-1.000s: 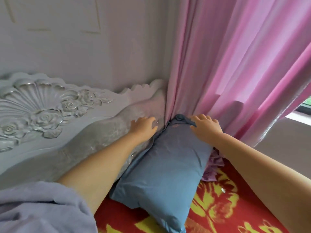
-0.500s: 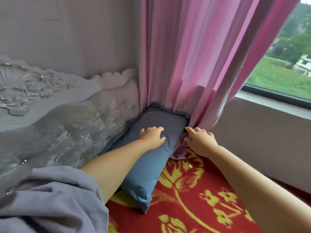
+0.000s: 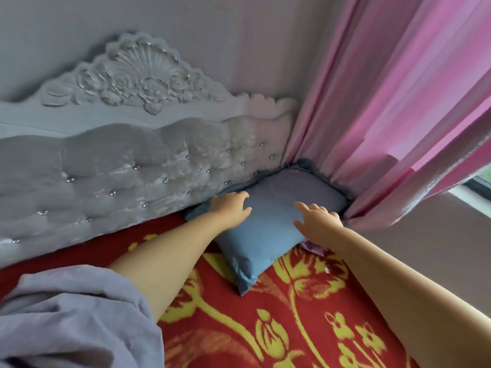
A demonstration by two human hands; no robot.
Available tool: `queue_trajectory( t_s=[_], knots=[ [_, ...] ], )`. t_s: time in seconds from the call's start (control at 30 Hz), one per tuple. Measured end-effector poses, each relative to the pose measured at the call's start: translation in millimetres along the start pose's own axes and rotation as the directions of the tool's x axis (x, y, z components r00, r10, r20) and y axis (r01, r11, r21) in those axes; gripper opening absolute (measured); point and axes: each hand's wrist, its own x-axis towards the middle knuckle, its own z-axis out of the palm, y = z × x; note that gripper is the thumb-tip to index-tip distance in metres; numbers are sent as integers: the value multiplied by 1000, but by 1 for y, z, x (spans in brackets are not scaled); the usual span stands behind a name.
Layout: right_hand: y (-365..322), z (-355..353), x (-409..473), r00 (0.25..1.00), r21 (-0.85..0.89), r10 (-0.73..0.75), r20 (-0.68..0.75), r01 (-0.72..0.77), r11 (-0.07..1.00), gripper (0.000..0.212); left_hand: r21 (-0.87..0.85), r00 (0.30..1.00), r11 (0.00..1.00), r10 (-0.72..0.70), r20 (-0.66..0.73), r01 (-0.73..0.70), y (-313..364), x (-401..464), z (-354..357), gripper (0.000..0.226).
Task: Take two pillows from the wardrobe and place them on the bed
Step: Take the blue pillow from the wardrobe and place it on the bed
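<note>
A blue pillow (image 3: 268,219) lies flat on the bed (image 3: 305,328) in the far corner, its long side against the grey tufted headboard (image 3: 119,176) and its far end tucked under the folds of a pink curtain (image 3: 385,115). The person's left hand (image 3: 230,208) rests on the pillow's left edge beside the headboard, fingers (image 3: 243,197) spread and gently curved, pressing down rather than gripping. The right hand (image 3: 317,221) lies palm-down on the pillow's right side, fingers loosely extended and holding nothing. A red bedspread with a yellow floral pattern covers the mattress beneath. A small piece of purple fabric (image 3: 313,247) peeks out just under the right wrist. A grey-lilac sleeve (image 3: 69,320) bunches at the left arm in the foreground. The headboard's crest carries carved shell and rose ornament. No brand, label or lettering is legible anywhere in view.
</note>
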Motion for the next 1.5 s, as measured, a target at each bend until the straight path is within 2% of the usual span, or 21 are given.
queue_trajectory(
  t_s=[0.13, 0.33, 0.43, 0.57, 0.77, 0.87, 1.07, 1.2, 1.3, 1.4, 1.5],
  knots=[
    [-89, 6, 19, 998, 45, -46, -34, 47, 998, 56, 48, 999, 997, -53, -12, 54, -81, -9, -27, 42],
    [-187, 36, 6, 994, 183, -37, -105, 56, 982, 50, 120, 998, 992, 17, 57, -24, -154, -11, -43, 38],
    [-190, 38, -1, 992, 195, 11, -126, 14, 981, 50, 152, 989, 987, 33, 147, -55, -157, -15, -37, 36],
    [-173, 38, -23, 981, 254, 132, -139, -94, 963, 51, 201, 973, 972, 75, 217, -120, -129, -24, -28, 39],
    [-119, 60, -89, 970, 301, 198, -140, -149, 942, 51, 212, 968, 956, 161, 195, -202, -58, -59, -4, 41],
    [-95, 77, -122, 980, 281, 155, -126, -114, 953, 50, 165, 980, 971, 151, 130, -172, -39, -101, 18, 39],
    [-99, 100, -171, 999, 224, -34, -9, 35, 974, 45, 150, 993, 989, -18, 114, 1, -52, -194, 48, 39],
    [-109, 96, -184, 993, 197, -114, -38, 120, 973, 46, 100, 993, 989, -114, 42, 109, -59, -220, 41, 40],
    [-118, 95, -192, 989, 152, -142, -37, 146, 977, 46, 69, 993, 992, -111, 47, 107, -67, -240, 41, 39],
    [-149, 95, -188, 989, 124, -144, -38, 147, 981, 42, 56, 994, 993, -107, 28, 105, -98, -263, 33, 38],
    [-220, 101, -188, 985, 130, -172, -8, 172, 977, 46, 38, 988, 987, -154, -9, 155, -166, -303, 11, 37]
  ],
)
